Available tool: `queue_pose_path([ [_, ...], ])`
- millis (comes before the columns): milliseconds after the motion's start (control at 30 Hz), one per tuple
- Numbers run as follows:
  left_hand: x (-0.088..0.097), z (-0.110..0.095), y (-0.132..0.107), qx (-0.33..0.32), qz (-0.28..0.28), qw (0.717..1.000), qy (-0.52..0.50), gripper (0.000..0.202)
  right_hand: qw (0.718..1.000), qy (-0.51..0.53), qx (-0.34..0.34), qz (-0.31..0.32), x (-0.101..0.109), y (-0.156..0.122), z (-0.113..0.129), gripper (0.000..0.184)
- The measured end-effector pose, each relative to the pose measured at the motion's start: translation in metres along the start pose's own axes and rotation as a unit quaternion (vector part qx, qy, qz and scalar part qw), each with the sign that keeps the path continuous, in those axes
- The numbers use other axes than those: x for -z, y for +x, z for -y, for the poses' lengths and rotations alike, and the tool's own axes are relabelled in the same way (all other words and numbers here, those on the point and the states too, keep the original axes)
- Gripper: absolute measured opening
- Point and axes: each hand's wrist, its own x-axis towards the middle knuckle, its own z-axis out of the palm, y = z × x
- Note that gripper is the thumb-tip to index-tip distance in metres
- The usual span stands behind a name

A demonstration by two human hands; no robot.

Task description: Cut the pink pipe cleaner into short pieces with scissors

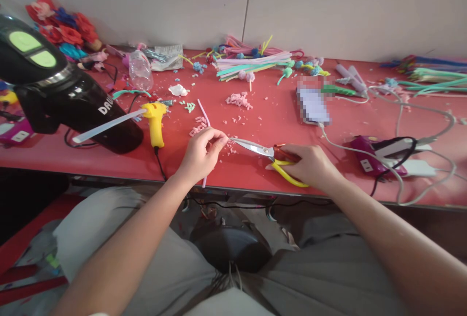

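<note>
My right hand (310, 165) grips a pair of scissors (255, 148) with yellow and red handles, the blade tips pointing left. Those tips meet the fingertips of my left hand (204, 153), which is pinched closed; whatever small piece it holds there is too small to make out. A pink pipe cleaner (203, 112) shows above and below my left hand, and I cannot tell whether the hand grips it. Small pink cut pieces (199, 125) lie just beyond my left hand, with more pink bits (239, 100) heaped farther back and scattered under the blades.
A yellow glue gun (156, 124) with a glue stick and a large black bottle (98, 107) stand at left. Pipe cleaner bundles (251, 63) lie along the wall. At right are a phone (313, 104), white cables and a purple power strip (368, 158).
</note>
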Motion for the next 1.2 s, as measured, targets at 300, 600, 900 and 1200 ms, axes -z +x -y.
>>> queue_pose_path([
  [300, 0.0001, 0.0002, -0.0001, 0.0, -0.004, 1.0, -0.011, 0.016, 1.0, -0.006, -0.009, 0.018, 0.001, -0.0012, 0.0027, 0.056],
  [600, 0.0, -0.0001, 0.0004, 0.002, -0.006, 1.0, -0.015, 0.017, 1.0, 0.005, -0.005, 0.0, -0.0015, 0.0008, 0.0006, 0.063],
  [900, -0.0003, -0.001, 0.0007, 0.006, -0.005, 1.0, -0.017, 0.017, 1.0, 0.002, -0.015, 0.002, -0.0023, 0.0013, -0.0001, 0.063],
  [1200, 0.0005, -0.0008, 0.0006, 0.008, -0.002, 1.0, -0.02, 0.017, 1.0, 0.01, -0.018, -0.016, -0.0028, 0.001, -0.0009, 0.065],
])
